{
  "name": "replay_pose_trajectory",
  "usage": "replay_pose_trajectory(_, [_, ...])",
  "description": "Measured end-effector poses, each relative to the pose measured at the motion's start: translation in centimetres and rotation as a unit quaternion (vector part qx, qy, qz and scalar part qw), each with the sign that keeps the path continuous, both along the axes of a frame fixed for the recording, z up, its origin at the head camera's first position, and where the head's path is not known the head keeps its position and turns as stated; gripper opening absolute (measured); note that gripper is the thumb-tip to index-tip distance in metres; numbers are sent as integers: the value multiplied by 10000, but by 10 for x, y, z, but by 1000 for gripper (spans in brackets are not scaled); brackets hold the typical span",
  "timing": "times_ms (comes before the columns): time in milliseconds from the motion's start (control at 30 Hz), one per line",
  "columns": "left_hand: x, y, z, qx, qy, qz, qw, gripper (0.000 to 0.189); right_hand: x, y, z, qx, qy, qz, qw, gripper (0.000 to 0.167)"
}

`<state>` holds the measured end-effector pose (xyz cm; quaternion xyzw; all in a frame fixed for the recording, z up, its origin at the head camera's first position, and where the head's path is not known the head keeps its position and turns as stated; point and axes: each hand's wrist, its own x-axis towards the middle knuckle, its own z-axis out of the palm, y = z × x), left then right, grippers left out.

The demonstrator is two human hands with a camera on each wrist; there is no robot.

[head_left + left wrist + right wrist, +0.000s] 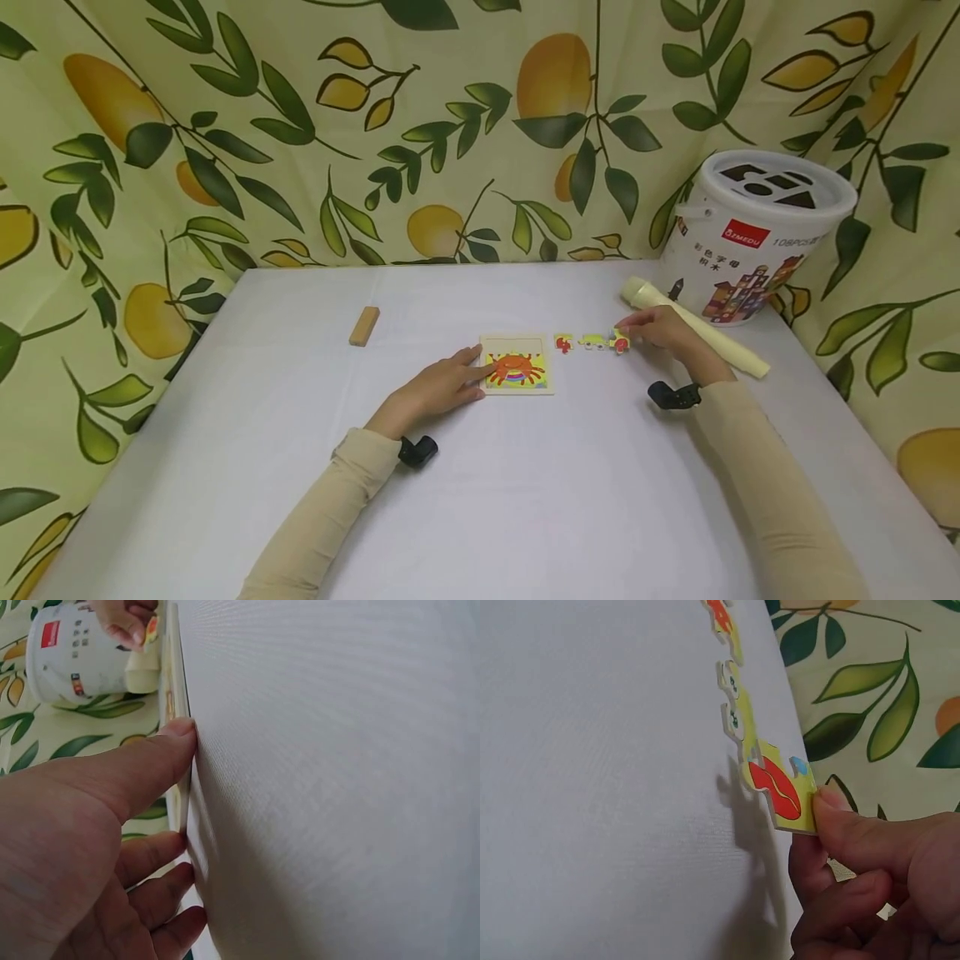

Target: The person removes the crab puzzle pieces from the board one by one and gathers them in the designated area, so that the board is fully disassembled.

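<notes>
A square wooden puzzle board with an orange crab picture lies on the white table; a strip along its far side shows no picture. My left hand rests at the board's left edge, thumb at the near corner and one finger over the picture. To the right, my right hand pinches a yellow puzzle piece with a red claw between thumb and fingers, tilted up from the table. Beside it lies a piece with two eyes; whether they touch I cannot tell. Another red and yellow piece lies nearer the board.
Behind my right hand lies a pale yellow stick-like tube. A white block bucket with a shape-hole lid stands at the back right. One small wooden block lies at the left. A fruit-patterned cloth hangs behind the table.
</notes>
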<state>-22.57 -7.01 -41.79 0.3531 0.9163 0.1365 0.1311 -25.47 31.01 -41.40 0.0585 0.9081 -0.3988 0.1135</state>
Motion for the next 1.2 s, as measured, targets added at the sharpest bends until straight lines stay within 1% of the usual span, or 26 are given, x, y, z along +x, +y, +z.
replay_pose_trajectory(167, [-1, 0, 0, -22, 55, -22, 10000, 50, -2, -1, -4, 298, 239, 178, 9991, 32])
replay_pose_trajectory(333, [-1, -1, 0, 10, 118, -48, 9999, 50, 1, -8, -2, 633, 645, 296, 9955, 26])
replay_pose_trajectory(467, [-2, -1, 0, 86, 136, -95, 9998, 49, 4, -15, 1, 915, 805, 188, 9924, 22])
replay_pose_trajectory(600, [-2, 1, 0, 105, 141, -102, 9998, 48, 5, -29, 4, 1259, 897, 161, 9878, 21])
replay_pose_trajectory(667, [-1, 1, 0, 146, 133, -84, 9998, 47, 5, -40, 8, 1460, 968, 244, 9842, 21])
replay_pose_trajectory(733, [-1, 2, 0, 225, 143, -66, 9996, 46, 6, -56, 14, 1561, 935, 400, 9825, 22])
replay_pose_trajectory(800, [-2, 3, 1, 290, 121, -57, 9995, 45, 7, -76, 18, 1548, 938, 624, 9815, 21])
replay_pose_trajectory(867, [-3, 3, 0, 362, 110, -66, 9993, 44, 7, -99, 20, 1376, 958, 956, 9812, 20])
replay_pose_trajectory(933, [-3, 3, 0, 405, 73, -81, 9991, 43, 7, -121, 18, 1116, 940, 1293, 9808, 19])
replay_pose_trajectory(1033, [-3, 4, 0, 469, 23, -119, 9988, 41, 7, -148, 13, 840, 910, 1735, 9770, 21])
replay_pose_trajectory(1133, [-1, 3, -1, 543, -3, -182, 9984, 39, 7, -167, 7, 662, 844, 1922, 9755, 24])
replay_pose_trajectory(1200, [1, 2, -2, 602, 19, -217, 9979, 37, 7, -174, 4, 627, 887, 2007, 9736, 26])
